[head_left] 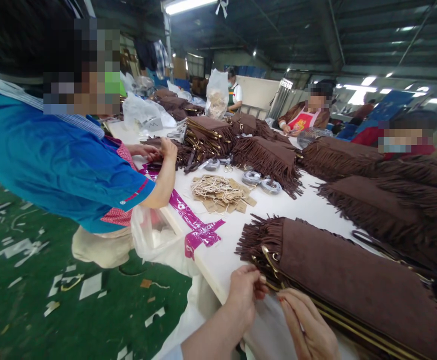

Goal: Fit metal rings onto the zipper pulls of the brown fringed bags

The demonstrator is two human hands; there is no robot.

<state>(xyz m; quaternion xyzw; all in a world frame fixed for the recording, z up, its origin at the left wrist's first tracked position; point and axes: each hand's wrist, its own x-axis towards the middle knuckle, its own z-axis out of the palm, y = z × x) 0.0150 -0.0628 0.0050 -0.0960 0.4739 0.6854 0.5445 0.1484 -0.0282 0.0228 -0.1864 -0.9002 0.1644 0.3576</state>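
A dark brown suede bag with fringe at its end lies on top of a stack of similar bags at the table's near right. Gold zippers run along the stack's near edge, and a gold clasp sits at the corner. Beside that corner, my left hand has its fingers curled together in a pinch. My right hand is just to the right, thumb and fingers pressed together at the zipper edge. What lies between the fingertips of either hand is too small or hidden to make out.
Brown paper tags with white strings lie in a pile on the white table. Rolls of tape lie nearby. More fringed bags stand stacked beyond. A co-worker in blue works at left. Paper scraps litter the green floor.
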